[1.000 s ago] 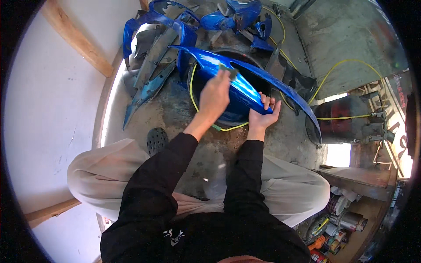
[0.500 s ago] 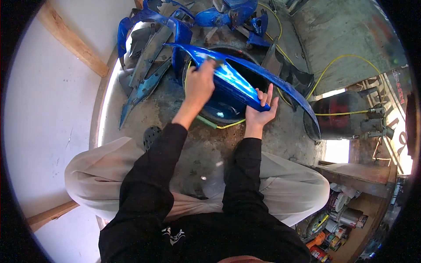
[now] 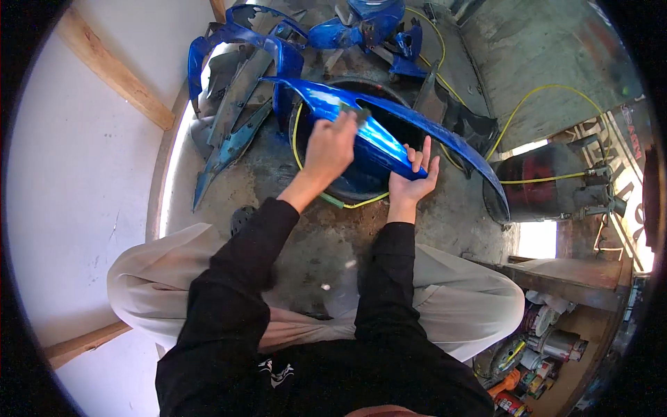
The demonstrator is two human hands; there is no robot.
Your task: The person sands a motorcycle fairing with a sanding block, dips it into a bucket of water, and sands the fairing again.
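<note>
A long, glossy blue vehicle body panel (image 3: pixel 386 144) lies slanted over a dark round tub (image 3: pixel 383 88). My left hand (image 3: pixel 329 154) is closed on a small dark scrubbing pad (image 3: pixel 361 114) and presses it against the panel's upper face. At the panel's narrow near end, my right hand (image 3: pixel 414 182) grips it from below, with fingers curled over the edge and one finger pointing up. The pad's exact material is too blurred to make out. Much of the tub's inside is hidden beneath the panel.
More blue panels (image 3: pixel 281 52) and dark trim pieces (image 3: pixel 236 135) lie beyond on the concrete floor. A yellow hose (image 3: pixel 542 181) runs from a black-and-red tank (image 3: pixel 538 174) at right and curls around the tub. A wooden shelf (image 3: pixel 590 326) holds cans and bottles at lower right.
My left hand has slid the pad to the right and slightly nearer along the panel. The right hand keeps its hold in nearly the same place.
</note>
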